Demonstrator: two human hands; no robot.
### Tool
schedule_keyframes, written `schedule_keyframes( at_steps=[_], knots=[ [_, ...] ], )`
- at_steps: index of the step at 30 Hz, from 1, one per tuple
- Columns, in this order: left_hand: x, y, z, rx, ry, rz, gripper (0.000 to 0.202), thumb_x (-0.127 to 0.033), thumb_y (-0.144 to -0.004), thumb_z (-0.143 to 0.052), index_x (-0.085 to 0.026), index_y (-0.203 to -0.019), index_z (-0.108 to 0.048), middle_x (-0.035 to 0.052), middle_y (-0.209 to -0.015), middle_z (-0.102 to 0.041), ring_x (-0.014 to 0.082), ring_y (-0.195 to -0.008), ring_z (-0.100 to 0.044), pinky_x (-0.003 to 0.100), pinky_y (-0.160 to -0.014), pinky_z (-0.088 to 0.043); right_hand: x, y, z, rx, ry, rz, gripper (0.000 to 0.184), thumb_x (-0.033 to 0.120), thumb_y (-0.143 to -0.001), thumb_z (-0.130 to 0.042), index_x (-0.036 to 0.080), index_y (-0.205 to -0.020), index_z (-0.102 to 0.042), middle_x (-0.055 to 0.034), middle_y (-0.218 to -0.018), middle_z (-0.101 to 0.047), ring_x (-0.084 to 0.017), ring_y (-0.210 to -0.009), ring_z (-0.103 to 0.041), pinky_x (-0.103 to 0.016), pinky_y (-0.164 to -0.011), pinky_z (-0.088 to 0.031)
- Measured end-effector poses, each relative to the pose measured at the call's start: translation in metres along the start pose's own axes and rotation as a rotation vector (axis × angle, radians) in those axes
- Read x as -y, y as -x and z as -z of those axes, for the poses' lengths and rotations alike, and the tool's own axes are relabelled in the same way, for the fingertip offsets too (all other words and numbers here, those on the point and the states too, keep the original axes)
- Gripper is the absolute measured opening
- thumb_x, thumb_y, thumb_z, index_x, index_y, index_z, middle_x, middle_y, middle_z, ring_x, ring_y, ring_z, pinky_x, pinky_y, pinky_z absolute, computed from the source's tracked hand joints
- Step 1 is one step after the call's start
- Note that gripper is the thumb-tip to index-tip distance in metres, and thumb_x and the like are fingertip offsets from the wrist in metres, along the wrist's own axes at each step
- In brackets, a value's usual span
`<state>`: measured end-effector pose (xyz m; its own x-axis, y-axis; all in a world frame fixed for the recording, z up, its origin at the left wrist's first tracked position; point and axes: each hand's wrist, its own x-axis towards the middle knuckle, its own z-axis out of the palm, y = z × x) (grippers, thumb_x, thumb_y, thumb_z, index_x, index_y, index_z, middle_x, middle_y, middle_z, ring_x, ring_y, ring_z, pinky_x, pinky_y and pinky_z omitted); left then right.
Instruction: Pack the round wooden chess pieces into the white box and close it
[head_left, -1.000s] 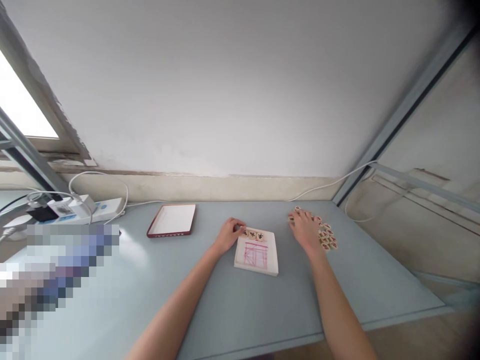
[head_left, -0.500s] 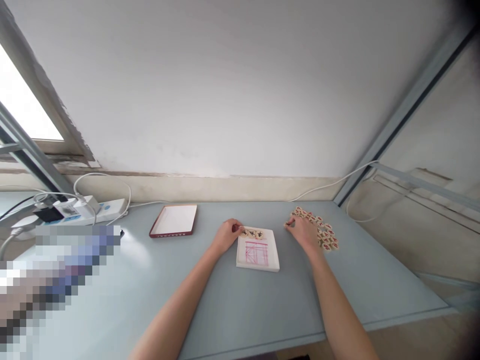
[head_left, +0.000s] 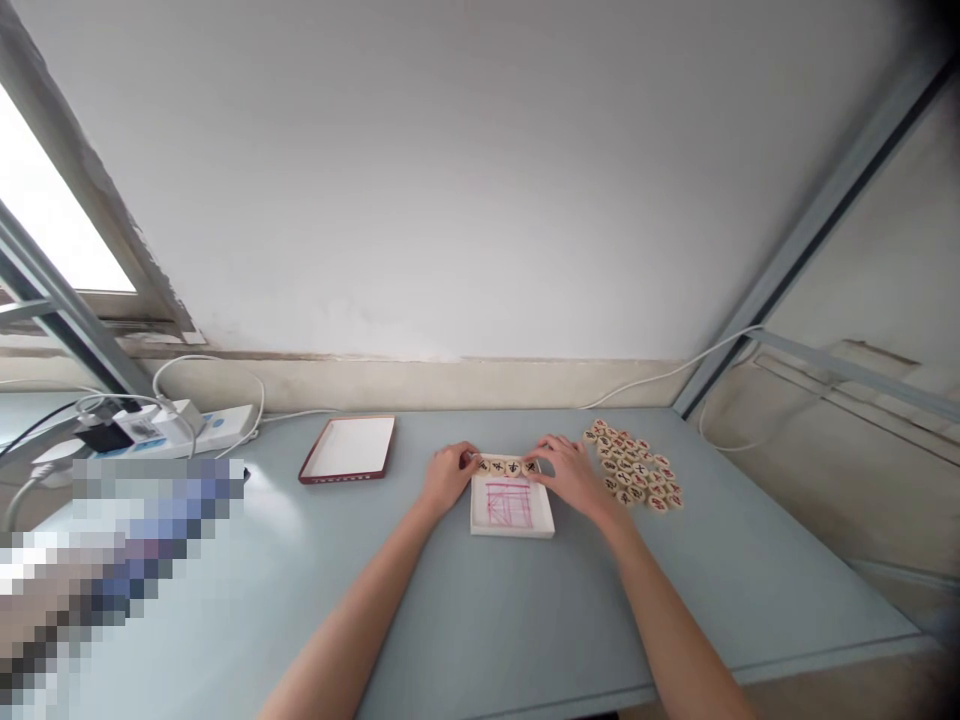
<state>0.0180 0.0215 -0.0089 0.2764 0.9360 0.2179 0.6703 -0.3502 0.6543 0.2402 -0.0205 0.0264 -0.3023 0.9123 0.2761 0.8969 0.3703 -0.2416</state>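
Note:
A shallow white box (head_left: pixel 511 534) lies on the table in front of me, pink lines drawn on its floor. Along its far wall runs a row of several round Chinese chess pieces (head_left: pixel 498 467) with dark characters. My left hand (head_left: pixel 448 474) is closed at the far left corner, thumb and fingers pinching the rim beside the first piece. At the right end of the row, my right hand (head_left: pixel 568 474) pinches a Chinese chess piece (head_left: pixel 530 467) against the others. Right of that hand spreads a loose group of Chinese chess pieces (head_left: pixel 639 470), red and dark marked.
A dark red box lid (head_left: pixel 346 476) with a white inside lies at the left. Farther left, a white power strip (head_left: pixel 225 427) carries plugs, a black adapter (head_left: pixel 105 433) and cables. The wall borders the table's (head_left: pixel 450 620) far edge; a metal post (head_left: pixel 720 320) rises at the right.
My right hand has moved left from beside the loose pieces to the box, bringing a Chinese chess piece to the row's right end. My left hand stays at the box corner.

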Motion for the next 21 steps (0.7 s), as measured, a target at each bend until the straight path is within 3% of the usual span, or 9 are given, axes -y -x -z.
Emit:
schedule_keyframes(
  at_steps=[3, 7, 10, 12, 15, 18, 21],
  knots=[
    [0.001, 0.0, -0.001, 0.003, 0.0, -0.016, 0.026, -0.034, -0.083, -0.041, -0.018, -0.083, -0.061, 0.0024, -0.075, -0.062, 0.014, -0.069, -0.054, 0.024, -0.062, -0.037, 0.001, 0.0, -0.004, -0.02, -0.001, -0.009, 0.022, 0.032, -0.08, -0.056, 0.025, -0.101, -0.056, -0.0001, -0.092, -0.059, -0.016, -0.09, -0.051, -0.031, -0.078, -0.028],
    [0.001, 0.0, -0.002, -0.027, 0.0, -0.062, 0.027, -0.034, -0.084, -0.039, -0.018, -0.081, -0.06, 0.0039, -0.082, -0.061, 0.0149, -0.076, -0.054, 0.025, -0.068, -0.039, -0.002, -0.001, -0.001, -0.027, 0.005, -0.01, 0.011, 0.03, -0.081, -0.054, 0.023, -0.088, -0.056, 0.0017, -0.086, -0.059, -0.015, -0.085, -0.052, -0.03, -0.076, -0.029],
    [0.001, 0.0, -0.001, -0.004, -0.025, -0.03, 0.028, -0.035, -0.084, -0.038, -0.019, -0.083, -0.06, 0.0025, -0.074, -0.059, 0.0145, -0.071, -0.053, 0.024, -0.064, -0.038, -0.018, 0.003, 0.006, -0.073, 0.154, -0.037, 0.011, 0.018, -0.081, -0.05, 0.023, -0.086, -0.058, -0.0009, -0.091, -0.06, -0.018, -0.091, -0.051, -0.034, -0.081, -0.028],
    [0.0, 0.0, -0.001, 0.02, -0.042, 0.007, 0.029, -0.036, -0.085, -0.038, -0.019, -0.085, -0.06, 0.0011, -0.066, -0.057, 0.0139, -0.065, -0.052, 0.023, -0.058, -0.035, -0.035, 0.009, 0.012, -0.127, 0.33, -0.131, 0.02, 0.011, -0.077, -0.048, 0.021, -0.09, -0.059, -0.0065, -0.096, -0.06, -0.022, -0.095, -0.05, -0.037, -0.083, -0.028],
    [0.0, 0.0, -0.002, 0.015, -0.049, 0.024, 0.029, -0.037, -0.085, -0.037, -0.019, -0.087, -0.06, 0.0003, -0.063, -0.055, 0.0133, -0.062, -0.051, 0.023, -0.055, -0.033, -0.058, 0.021, 0.014, -0.142, 0.526, -0.372, 0.021, 0.013, -0.075, -0.051, 0.018, -0.093, -0.06, -0.0155, -0.102, -0.059, -0.029, -0.098, -0.05, -0.043, -0.082, -0.03],
    [0.001, 0.001, -0.003, 0.0, -0.051, 0.009, 0.03, -0.037, -0.085, -0.036, -0.019, -0.087, -0.06, 0.0006, -0.064, -0.056, 0.0136, -0.063, -0.051, 0.023, -0.056, -0.033, -0.068, 0.028, 0.011, -0.093, 0.54, -0.519, 0.023, 0.019, -0.077, -0.05, 0.016, -0.098, -0.058, -0.0175, -0.103, -0.06, -0.032, -0.097, -0.052, -0.045, -0.081, -0.032],
    [0.002, 0.002, -0.003, 0.005, -0.061, 0.002, 0.029, -0.036, -0.086, -0.036, -0.02, -0.087, -0.06, 0.0012, -0.066, -0.057, 0.0144, -0.066, -0.052, 0.024, -0.058, -0.034, -0.066, 0.027, 0.01, -0.034, 0.462, -0.529, 0.027, 0.019, -0.077, -0.051, 0.014, -0.104, -0.054, -0.0161, -0.095, -0.063, -0.03, -0.092, -0.057, -0.043, -0.079, -0.034]
  ],
)
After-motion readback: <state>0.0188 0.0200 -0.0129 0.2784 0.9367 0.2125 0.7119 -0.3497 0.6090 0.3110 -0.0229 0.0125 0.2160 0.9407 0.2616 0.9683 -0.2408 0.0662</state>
